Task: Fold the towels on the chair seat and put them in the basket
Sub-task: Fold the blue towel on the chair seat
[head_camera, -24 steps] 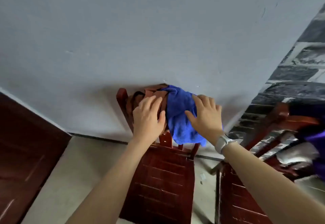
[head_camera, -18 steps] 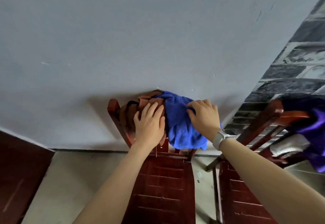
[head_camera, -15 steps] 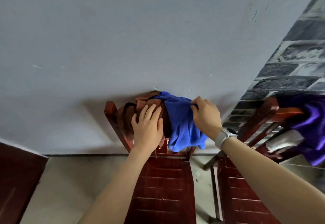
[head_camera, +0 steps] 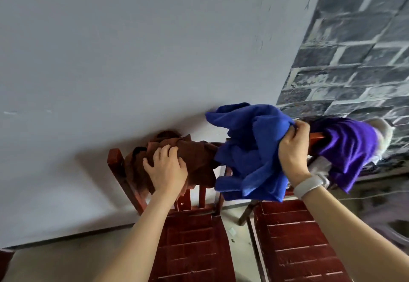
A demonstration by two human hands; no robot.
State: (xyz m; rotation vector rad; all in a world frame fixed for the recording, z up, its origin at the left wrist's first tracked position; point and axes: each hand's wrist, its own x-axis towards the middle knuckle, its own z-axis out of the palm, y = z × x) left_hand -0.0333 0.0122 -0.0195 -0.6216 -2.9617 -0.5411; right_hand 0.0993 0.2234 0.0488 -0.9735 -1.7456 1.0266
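Blue towel [head_camera: 250, 149] is bunched up in the right hand [head_camera: 292, 146], fingers curled round a fistful of cloth at its right edge; rest of it hangs down & to the left of that hand, in the air between the two chair backs, lower hem just above the right chair's seat [head_camera: 294, 242]. Left hand [head_camera: 166, 168] lies w/ fingers spread, fairly flat, pressing on the brown towel [head_camera: 194, 155], which is draped over the top rail of the left chair [head_camera: 115, 160]. Blue & brown cloth touch or overlap at the middle, can't tell which. Purple towel [head_camera: 349, 149] hangs over the right chair's back, just right of the right hand, w/ a whitish towel [head_camera: 382, 131] at its far right end. White watch band [head_camera: 309, 185] on the right wrist. Vs 0.5 s ago: blue towel was lying on the left chair's back beside the brown one w/ right hand just closing on it; now it's been pulled off, lifted up & to the right, toward the right chair. Left hand is on the brown towel as before. Grey wall [head_camera: 132, 49] behind, brick-pattern wall [head_camera: 358, 49] on the right.
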